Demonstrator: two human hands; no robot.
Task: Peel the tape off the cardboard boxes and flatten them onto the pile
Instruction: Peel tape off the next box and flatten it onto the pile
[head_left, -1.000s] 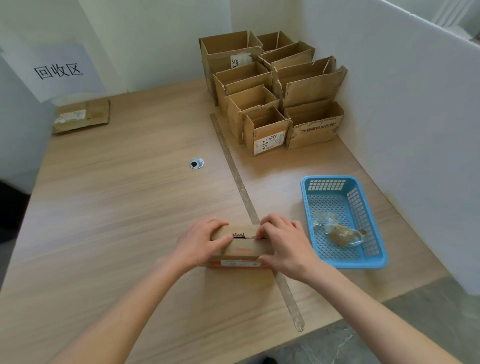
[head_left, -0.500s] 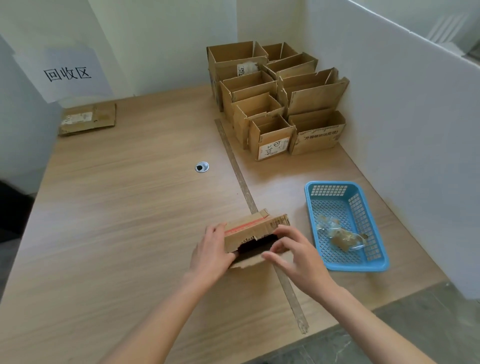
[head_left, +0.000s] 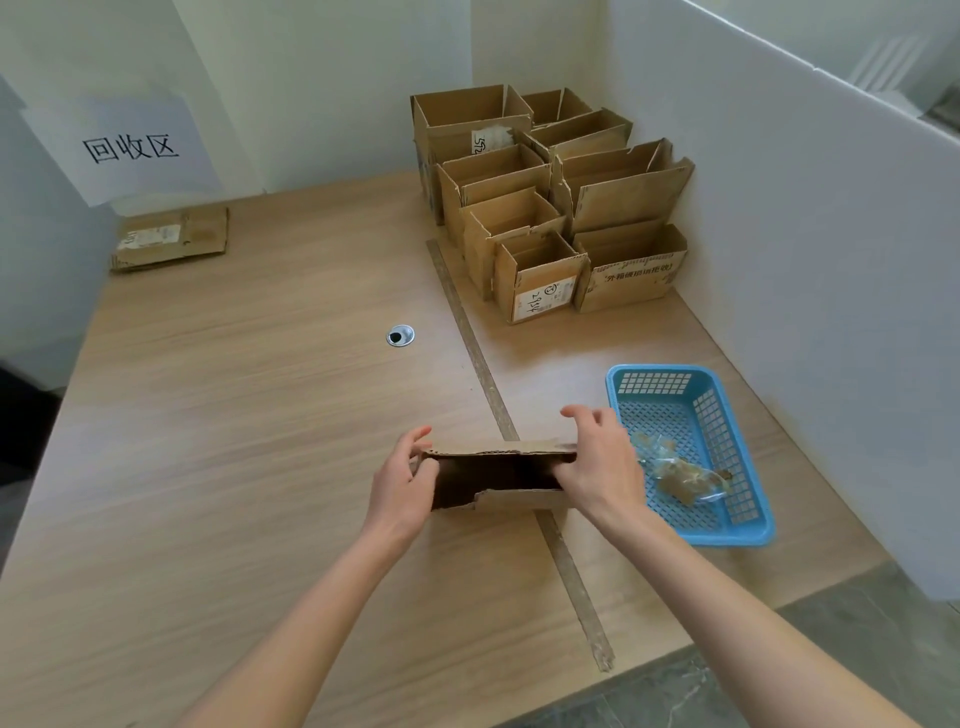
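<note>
I hold a small brown cardboard box (head_left: 498, 474) just above the near middle of the table, its open end turned toward me so the dark inside shows. My left hand (head_left: 402, 480) grips its left end, thumb inside the opening. My right hand (head_left: 600, 460) grips its right end, fingers over the top edge. A flattened cardboard pile (head_left: 171, 238) lies at the far left under a paper sign. Several open cardboard boxes (head_left: 540, 208) stand at the far right corner.
A blue plastic basket (head_left: 727, 395) with crumpled peeled tape (head_left: 680, 473) sits right of my right hand. A tape strip (head_left: 478, 358) runs down the wooden table (head_left: 234, 415). A round cable hole (head_left: 400, 335) lies mid-table. White partition walls close the right and back.
The box was lifted off the table and turned so its open end faces me. Both hands shifted from its top to its two ends.
</note>
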